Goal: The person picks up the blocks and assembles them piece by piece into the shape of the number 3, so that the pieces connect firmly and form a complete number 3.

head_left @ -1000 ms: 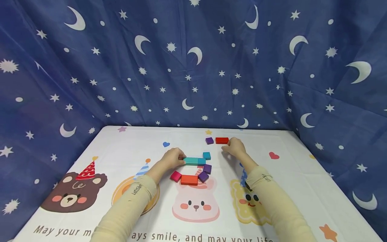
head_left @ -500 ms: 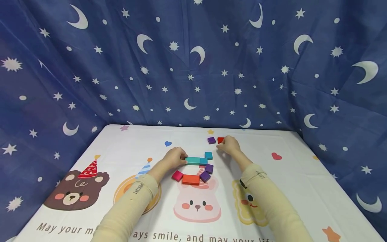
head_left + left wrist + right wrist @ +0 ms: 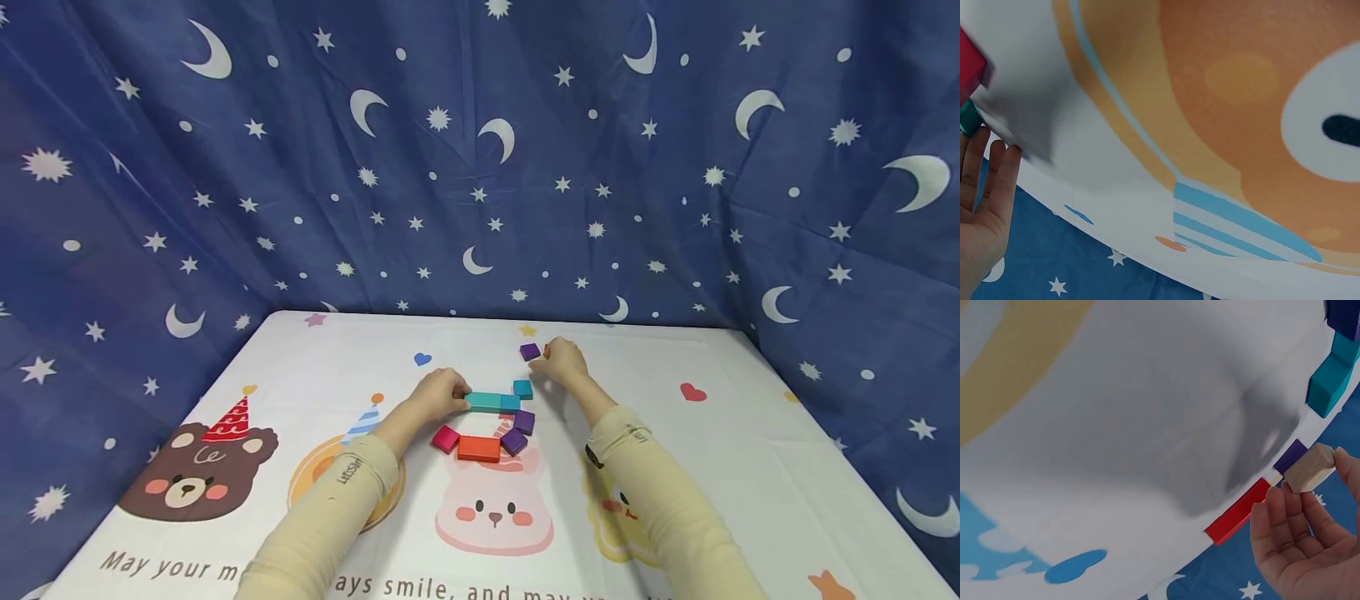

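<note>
In the head view my left hand is at the left end of a long teal block, pinching that end between thumb and fingers. Its fingertips meet the teal block at the edge of the left wrist view. My right hand pinches a plain wooden block, hidden from the head camera. Behind this hand lies a long red block, mostly covered in the head view, with a purple block to its left. A blue block touches the row's right end.
Below the teal row, two purple blocks, an orange-red block and a crimson block form a curve. All lie on a white cloth printed with cartoon figures. A blue starry curtain stands behind and at the sides.
My right hand has moved left, from the red block's right end to in front of it, now covering most of it. The left hand stays at the teal block. The head view has shifted slightly.
</note>
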`<state>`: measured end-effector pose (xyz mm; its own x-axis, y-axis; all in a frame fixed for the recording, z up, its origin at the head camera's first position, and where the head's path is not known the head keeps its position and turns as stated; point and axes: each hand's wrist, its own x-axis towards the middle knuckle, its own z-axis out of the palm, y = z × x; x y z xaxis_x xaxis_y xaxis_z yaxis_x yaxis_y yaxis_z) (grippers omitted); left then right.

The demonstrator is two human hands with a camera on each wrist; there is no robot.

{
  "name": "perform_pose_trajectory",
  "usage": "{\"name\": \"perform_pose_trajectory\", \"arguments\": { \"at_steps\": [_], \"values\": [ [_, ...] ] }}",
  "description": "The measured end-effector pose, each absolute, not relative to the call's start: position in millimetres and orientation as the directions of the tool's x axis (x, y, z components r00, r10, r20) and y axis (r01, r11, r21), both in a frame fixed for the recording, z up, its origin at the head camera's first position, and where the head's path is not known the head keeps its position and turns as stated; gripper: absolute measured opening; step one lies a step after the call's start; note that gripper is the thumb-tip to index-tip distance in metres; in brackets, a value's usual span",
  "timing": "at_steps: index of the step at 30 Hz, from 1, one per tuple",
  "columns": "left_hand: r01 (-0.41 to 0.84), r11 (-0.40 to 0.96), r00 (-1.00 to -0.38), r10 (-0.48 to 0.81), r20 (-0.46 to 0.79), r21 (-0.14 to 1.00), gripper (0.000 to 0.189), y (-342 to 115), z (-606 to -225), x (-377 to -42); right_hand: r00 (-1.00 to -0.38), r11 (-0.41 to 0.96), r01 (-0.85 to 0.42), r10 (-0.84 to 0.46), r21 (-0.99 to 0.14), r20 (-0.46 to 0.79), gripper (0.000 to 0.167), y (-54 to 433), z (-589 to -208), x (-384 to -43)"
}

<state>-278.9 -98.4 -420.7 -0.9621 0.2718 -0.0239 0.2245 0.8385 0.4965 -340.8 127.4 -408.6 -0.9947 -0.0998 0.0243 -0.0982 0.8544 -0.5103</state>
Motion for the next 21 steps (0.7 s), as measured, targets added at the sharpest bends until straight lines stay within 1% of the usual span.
{"name": "perform_pose_trajectory", "arguments": {
  "at_steps": [6,8,12,15,18,20,21],
  "values": [
    [0.233,0.836,-0.959,0.281,-0.024,0.498,0.024,-95.2,-421.0,-278.3,-0.998,0.848,-0.044,-0.058,-0.528,-0.010,0.044,123.0,-414.1,-343.2],
    [0.236,0.835,-0.958,0.285,-0.023,0.498,0.025,-95.0,-421.0,-277.9,-0.999,0.859,-0.024,-0.037,-0.511,-0.014,0.042,124.1,-416.7,-343.9],
    [0.240,0.835,-0.957,0.289,-0.023,0.495,0.025,-96.4,-420.8,-277.1,-1.000,0.880,-0.011,-0.009,-0.475,0.006,0.045,127.6,-420.4,-342.6],
    [0.234,0.842,-0.960,0.278,-0.020,0.486,0.025,-98.4,-419.9,-276.7,-1.000,0.874,-0.029,-0.029,-0.486,0.008,0.048,129.2,-418.2,-340.7],
    [0.230,0.845,-0.962,0.273,-0.021,0.483,0.025,-99.3,-418.7,-276.0,-0.998,0.867,-0.023,-0.050,-0.498,-0.041,0.046,134.8,-422.4,-350.7],
    [0.232,0.843,-0.961,0.277,-0.023,0.485,0.025,-99.5,-418.1,-275.5,-0.994,0.856,-0.084,-0.111,-0.510,-0.023,0.038,142.8,-430.3,-358.1],
    [0.233,0.843,-0.960,0.278,-0.023,0.485,0.024,-99.7,-417.9,-275.3,-0.989,0.851,-0.128,-0.146,-0.510,0.005,0.036,151.6,-448.8,-375.8]
  ]
}}
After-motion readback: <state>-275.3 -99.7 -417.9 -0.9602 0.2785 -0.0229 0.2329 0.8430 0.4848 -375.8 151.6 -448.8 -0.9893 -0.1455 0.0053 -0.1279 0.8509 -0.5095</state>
